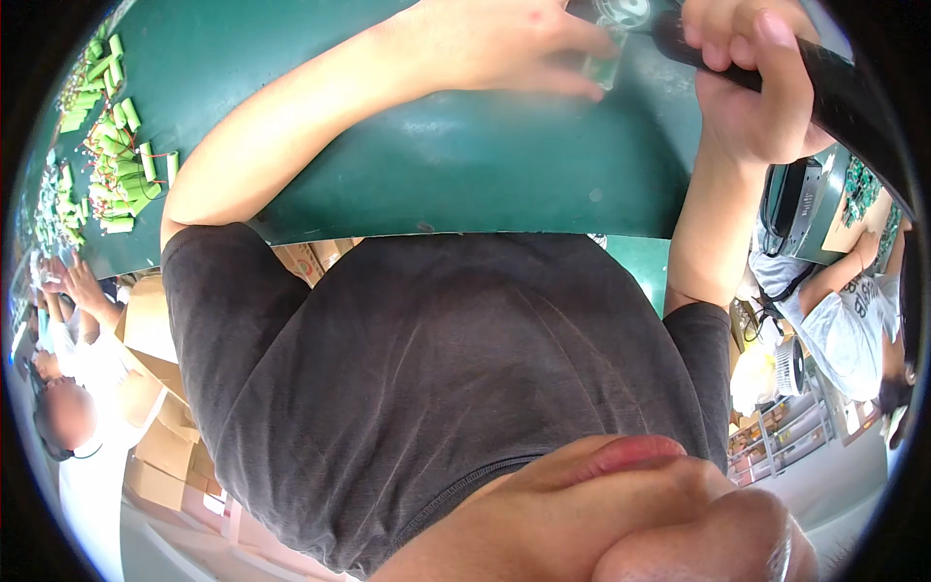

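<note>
Along the far edge of the green table, my left hand (514, 44) reaches in from the left, its fingers smeared by motion. Thumb and forefinger close about a small clear plastic part (605, 70), whose upper end is round and whose details are blurred. Close to its right, my right hand (756, 82) wraps round a long black tool (846, 97), which looks like an electric screwdriver. The tool's narrower end points left at the clear part; whether they touch, I cannot tell.
Green cylindrical battery cells with red and black wires (126, 170) lie in a heap at the table's (465, 175) left. A black box-shaped device (793, 206) stands at the right. Co-workers sit at both sides, with cardboard boxes (160, 456) behind on the left and a small fan (787, 367) at right.
</note>
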Available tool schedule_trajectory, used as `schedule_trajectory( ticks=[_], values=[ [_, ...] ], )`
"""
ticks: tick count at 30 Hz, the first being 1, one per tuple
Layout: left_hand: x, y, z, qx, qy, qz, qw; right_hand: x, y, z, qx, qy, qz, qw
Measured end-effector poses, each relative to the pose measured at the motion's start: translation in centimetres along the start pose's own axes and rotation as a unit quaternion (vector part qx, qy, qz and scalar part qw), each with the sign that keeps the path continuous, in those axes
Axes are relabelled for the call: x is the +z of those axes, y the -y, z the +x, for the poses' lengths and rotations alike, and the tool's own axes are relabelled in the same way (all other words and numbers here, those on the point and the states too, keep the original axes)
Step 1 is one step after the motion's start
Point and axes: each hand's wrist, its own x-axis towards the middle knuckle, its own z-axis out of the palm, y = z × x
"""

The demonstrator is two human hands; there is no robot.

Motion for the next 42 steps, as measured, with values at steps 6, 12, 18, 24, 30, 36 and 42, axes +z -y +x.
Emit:
schedule_trajectory(
  ticks=[6,12,18,24,30,36,42],
  values=[
    [-0.2,0.0,0.2,-0.022,0.017,-0.019,0.999,-0.5,-0.7,-0.8,0.049,-0.007,0.020,0.999],
    [0.2,0.3,0.1,-0.017,0.000,-0.023,1.000,0.6,0.0,-0.5,0.056,-0.017,0.054,0.997],
    [-0.3,-0.3,0.8,-0.020,-0.010,-0.040,0.999,-1.7,-1.3,-1.9,0.017,-0.033,0.126,0.991],
    [-6.9,4.3,2.2,-0.039,-0.064,0.135,0.988,-1.3,-1.4,-1.1,0.029,-0.088,0.086,0.992],
    [-14.5,18.7,2.4,-0.250,-0.010,0.186,0.950,0.5,-1.3,-1.4,0.197,-0.187,0.063,0.960],
    [-16.1,28.8,5.3,-0.262,-0.057,0.217,0.939,0.2,-1.2,-1.6,0.180,-0.161,-0.031,0.970],
    [-13.7,30.2,8.4,-0.370,-0.022,0.413,0.832,0.2,-1.1,-1.8,0.196,-0.161,0.005,0.967]
  ],
)
